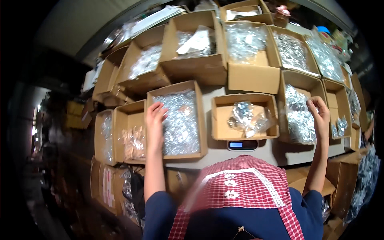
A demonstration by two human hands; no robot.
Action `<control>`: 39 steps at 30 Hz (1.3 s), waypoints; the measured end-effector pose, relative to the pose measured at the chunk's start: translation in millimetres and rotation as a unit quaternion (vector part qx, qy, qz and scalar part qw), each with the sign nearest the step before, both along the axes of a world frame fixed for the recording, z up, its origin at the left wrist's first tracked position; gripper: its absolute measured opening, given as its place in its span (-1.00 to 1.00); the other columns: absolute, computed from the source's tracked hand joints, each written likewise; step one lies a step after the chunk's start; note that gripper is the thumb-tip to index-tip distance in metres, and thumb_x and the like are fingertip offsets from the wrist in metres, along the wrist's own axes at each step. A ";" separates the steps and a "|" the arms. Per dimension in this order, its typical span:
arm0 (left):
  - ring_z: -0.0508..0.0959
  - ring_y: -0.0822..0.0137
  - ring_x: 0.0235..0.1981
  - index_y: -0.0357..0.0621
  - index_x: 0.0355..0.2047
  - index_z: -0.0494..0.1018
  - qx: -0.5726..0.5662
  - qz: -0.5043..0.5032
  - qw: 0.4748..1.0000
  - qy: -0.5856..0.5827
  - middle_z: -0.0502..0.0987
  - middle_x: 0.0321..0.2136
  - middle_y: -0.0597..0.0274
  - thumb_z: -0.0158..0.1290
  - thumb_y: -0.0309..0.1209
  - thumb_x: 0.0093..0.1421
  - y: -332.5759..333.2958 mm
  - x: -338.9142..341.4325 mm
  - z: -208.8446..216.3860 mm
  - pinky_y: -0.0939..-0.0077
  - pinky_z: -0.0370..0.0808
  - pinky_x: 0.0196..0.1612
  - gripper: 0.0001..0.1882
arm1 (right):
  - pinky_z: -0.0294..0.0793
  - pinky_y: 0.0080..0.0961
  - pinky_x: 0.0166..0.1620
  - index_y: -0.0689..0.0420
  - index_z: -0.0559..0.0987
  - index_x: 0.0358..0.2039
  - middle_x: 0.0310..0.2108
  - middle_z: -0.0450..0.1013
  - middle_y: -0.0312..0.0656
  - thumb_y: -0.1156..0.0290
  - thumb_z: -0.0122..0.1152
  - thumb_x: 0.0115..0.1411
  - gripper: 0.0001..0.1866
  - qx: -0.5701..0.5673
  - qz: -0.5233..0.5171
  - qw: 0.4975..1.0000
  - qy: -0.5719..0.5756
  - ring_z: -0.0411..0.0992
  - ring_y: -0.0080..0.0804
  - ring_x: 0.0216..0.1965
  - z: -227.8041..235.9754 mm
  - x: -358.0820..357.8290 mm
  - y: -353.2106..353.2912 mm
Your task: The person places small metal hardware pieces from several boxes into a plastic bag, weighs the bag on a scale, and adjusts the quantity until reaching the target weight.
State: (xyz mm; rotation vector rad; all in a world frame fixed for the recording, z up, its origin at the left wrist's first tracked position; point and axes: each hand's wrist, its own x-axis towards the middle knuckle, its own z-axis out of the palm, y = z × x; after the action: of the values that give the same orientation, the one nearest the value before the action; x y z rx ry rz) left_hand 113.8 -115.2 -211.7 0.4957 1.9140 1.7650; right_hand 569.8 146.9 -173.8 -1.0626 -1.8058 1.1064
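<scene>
While a red-and-white checked apron [236, 172] fills the near edge, a pale desk [224, 155] spreads just beyond it. At its front, a small scale [242, 145] with a lit display sits beneath the front of a shallow carton [227, 101], in which clear bags [245, 116] of small parts lie. Left of that, the left hand [154, 120] is at the left wall of a box [201, 132] full of silvery pieces [178, 122]; its fingers are loosely curled, and whether they hold anything I cannot tell. Right of the carton, the right hand [321, 114] is over the right side of another box [308, 84] with silvery contents; its fingers are drawn narrow, though I cannot tell whether something thin is between them. In the row behind, a white sheet [196, 42] lies inside one deep carton.
</scene>
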 end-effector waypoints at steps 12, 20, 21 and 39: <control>0.35 -0.02 -0.02 -0.13 -0.19 0.57 -0.294 -0.210 0.764 0.534 0.37 -0.12 -0.01 0.15 -0.45 -0.09 59.9 -42.6 -119.6 0.19 0.39 0.07 -0.64 | 0.39 -0.60 -0.21 0.26 0.54 -0.23 -0.35 0.46 -0.29 0.41 0.16 0.25 -0.82 -0.065 0.015 0.998 0.006 0.39 -0.57 -0.32 -82.7 16.5 3.9; 0.54 0.11 -0.24 -0.16 -0.48 0.43 0.022 -0.159 0.972 -0.172 0.52 -0.24 0.05 0.12 -0.36 0.04 31.3 -78.9 -104.7 0.24 0.48 -0.07 -0.85 | 0.43 -0.59 -0.22 0.27 0.49 -0.03 -0.18 0.46 -0.20 0.49 0.15 0.26 -0.72 -0.072 -0.085 0.984 0.138 0.42 -0.54 -0.33 -153.2 85.1 -5.4; 0.58 0.16 -0.37 -0.14 -0.41 0.40 0.108 -0.099 0.951 -0.273 0.55 -0.30 0.04 0.02 -0.48 0.01 27.5 -69.3 -67.5 0.30 0.55 -0.21 -0.90 | 0.42 -0.60 -0.23 0.27 0.46 0.00 -0.18 0.45 -0.21 0.47 0.14 0.28 -0.70 -0.055 -0.107 0.982 0.149 0.41 -0.55 -0.35 -161.4 90.6 -4.5; 0.58 0.16 -0.36 -0.15 -0.37 0.51 -0.330 -0.047 0.924 0.186 0.58 -0.45 0.09 0.16 -0.33 -0.05 -78.8 -247.9 -167.5 0.34 0.47 -0.30 -0.77 | 0.46 -0.55 -0.17 0.29 0.39 0.11 -0.03 0.43 -0.12 0.46 0.11 0.30 -0.61 0.007 -0.126 0.988 0.085 0.41 -0.45 -0.10 -192.1 121.8 26.8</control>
State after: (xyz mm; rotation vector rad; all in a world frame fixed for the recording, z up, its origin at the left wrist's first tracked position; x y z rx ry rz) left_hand -134.1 -194.1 -379.2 0.6782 2.5300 0.9050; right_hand 691.6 173.6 -365.9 -1.1182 -1.4986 0.9975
